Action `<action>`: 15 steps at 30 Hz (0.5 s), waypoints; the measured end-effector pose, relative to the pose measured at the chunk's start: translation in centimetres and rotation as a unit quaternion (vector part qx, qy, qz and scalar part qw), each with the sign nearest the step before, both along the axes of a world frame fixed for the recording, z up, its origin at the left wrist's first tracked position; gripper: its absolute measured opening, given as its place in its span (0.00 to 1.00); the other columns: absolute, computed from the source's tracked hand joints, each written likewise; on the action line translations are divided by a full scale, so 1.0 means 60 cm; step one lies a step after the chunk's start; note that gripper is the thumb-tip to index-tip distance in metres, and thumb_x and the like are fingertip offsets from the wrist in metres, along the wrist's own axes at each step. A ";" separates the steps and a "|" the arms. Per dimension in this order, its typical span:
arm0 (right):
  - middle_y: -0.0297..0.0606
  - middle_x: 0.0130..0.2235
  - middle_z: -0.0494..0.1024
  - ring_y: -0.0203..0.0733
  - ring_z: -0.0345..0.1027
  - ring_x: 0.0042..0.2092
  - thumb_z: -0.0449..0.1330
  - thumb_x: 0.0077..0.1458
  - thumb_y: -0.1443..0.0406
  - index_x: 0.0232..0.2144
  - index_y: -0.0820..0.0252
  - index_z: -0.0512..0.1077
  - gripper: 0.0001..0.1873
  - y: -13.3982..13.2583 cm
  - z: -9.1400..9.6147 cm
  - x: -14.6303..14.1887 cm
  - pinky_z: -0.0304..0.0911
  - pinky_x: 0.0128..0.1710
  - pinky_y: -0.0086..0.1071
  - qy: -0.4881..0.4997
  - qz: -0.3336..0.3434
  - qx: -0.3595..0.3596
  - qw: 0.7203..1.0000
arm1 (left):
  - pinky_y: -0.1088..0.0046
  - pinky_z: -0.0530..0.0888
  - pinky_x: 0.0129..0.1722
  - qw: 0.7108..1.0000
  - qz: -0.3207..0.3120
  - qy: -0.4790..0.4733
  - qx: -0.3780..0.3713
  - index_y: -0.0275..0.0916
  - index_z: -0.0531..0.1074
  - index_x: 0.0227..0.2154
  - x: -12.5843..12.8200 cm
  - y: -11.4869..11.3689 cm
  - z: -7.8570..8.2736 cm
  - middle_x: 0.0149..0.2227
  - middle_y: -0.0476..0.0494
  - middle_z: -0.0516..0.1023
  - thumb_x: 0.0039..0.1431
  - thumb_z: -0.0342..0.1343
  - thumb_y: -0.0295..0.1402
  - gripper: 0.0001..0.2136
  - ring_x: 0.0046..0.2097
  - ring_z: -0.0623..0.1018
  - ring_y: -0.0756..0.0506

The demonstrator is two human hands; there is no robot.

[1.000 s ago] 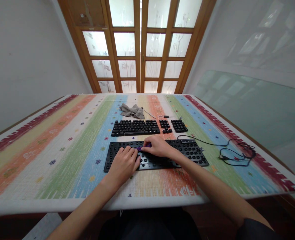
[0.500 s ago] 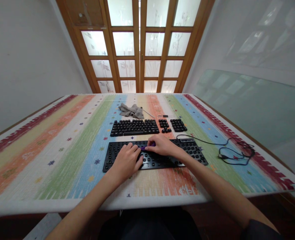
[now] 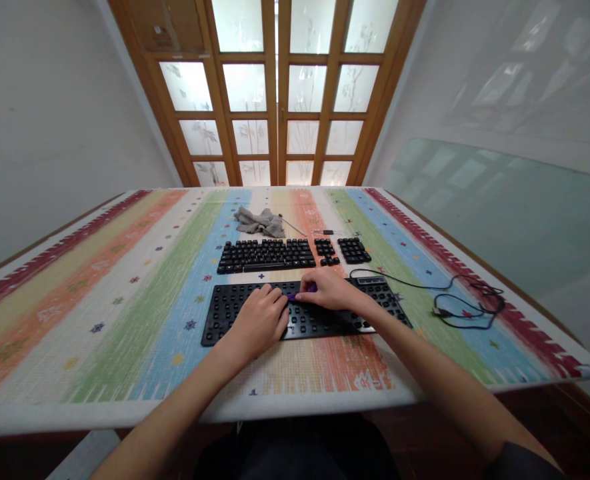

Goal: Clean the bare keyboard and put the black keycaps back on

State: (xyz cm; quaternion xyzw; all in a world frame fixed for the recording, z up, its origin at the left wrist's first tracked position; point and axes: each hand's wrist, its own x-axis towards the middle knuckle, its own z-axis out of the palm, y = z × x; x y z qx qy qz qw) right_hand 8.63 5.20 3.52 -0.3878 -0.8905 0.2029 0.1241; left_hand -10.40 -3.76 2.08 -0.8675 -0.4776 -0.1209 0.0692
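Observation:
A black keyboard base (image 3: 217,327), its keycaps off and several rows of small switch posts showing, lies flat near the table's front edge. My right hand (image 3: 327,289) pinches a slim purple tool (image 3: 293,297) over the middle of it; the hand covers part of the tool, so its exact kind is unclear. Just to the left, my left hand (image 3: 259,313) lies on the base, fingers bent over it and thumb apart. Its fingertips are close to the tool's left end; whether they touch it I cannot tell. Behind the base, loose black keycaps (image 3: 267,255) stand grouped in keyboard layout.
A crumpled grey cloth (image 3: 259,221) lies beyond the keycaps, with a thin rod and a small dark piece (image 3: 327,232) to its right. The base's black cable (image 3: 467,313) coils on the right. A striped cloth (image 3: 139,313) covers the table.
My right hand and the purple tool have shifted slightly relative to the keyboard base. My left thumb has drawn closer to its fingers. The camera view has moved a little.

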 end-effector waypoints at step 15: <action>0.38 0.28 0.78 0.38 0.68 0.30 0.65 0.52 0.60 0.27 0.63 0.78 0.11 0.007 0.009 0.041 0.55 0.29 0.28 -0.016 -0.005 -0.016 1.000 | 0.60 0.71 0.47 0.999 -0.023 -0.018 -0.021 0.34 0.75 0.39 0.032 0.014 0.000 0.38 0.39 0.74 0.66 0.48 0.30 0.10 0.44 0.70 0.40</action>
